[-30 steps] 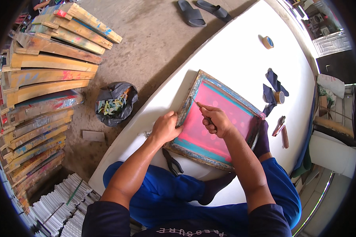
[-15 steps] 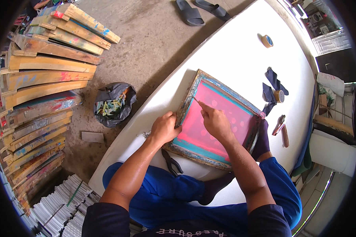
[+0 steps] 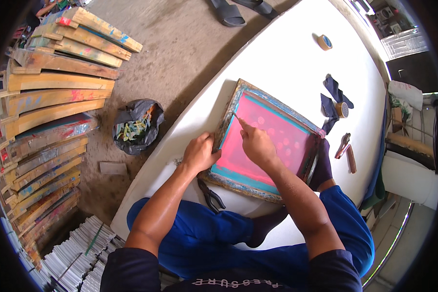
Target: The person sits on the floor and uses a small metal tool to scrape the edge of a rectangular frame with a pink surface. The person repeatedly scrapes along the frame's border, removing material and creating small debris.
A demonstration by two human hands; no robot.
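A screen-printing frame (image 3: 277, 106) with worn, paint-stained wooden sides and a pink mesh edged in teal lies tilted across the white surface in front of me. My left hand (image 3: 199, 155) is closed round the frame's left side, its thumb toward the mesh. Over the mesh, my right hand (image 3: 258, 146) pinches a thin dark tool (image 3: 236, 116), its tip at the inner edge of the upper left side. Most of that tool is hidden by my fingers, so its kind cannot be made out. Dark-handled pliers (image 3: 210, 196) lie just below the frame, near my leg.
Tape rolls (image 3: 325, 43), dark cloth strips (image 3: 329, 109), a red-handled tool (image 3: 343, 145) and a brown stick (image 3: 351, 159) lie at right on the white surface (image 3: 277, 53). Wooden frames (image 3: 58, 100) stack at left, beside a black bag of scraps (image 3: 137, 127). Slides (image 3: 228, 13) sit on the floor.
My right hand and the thin tool have shifted slightly up and left along the frame's inner edge. The left hand keeps its hold. The whole view has shifted a little.
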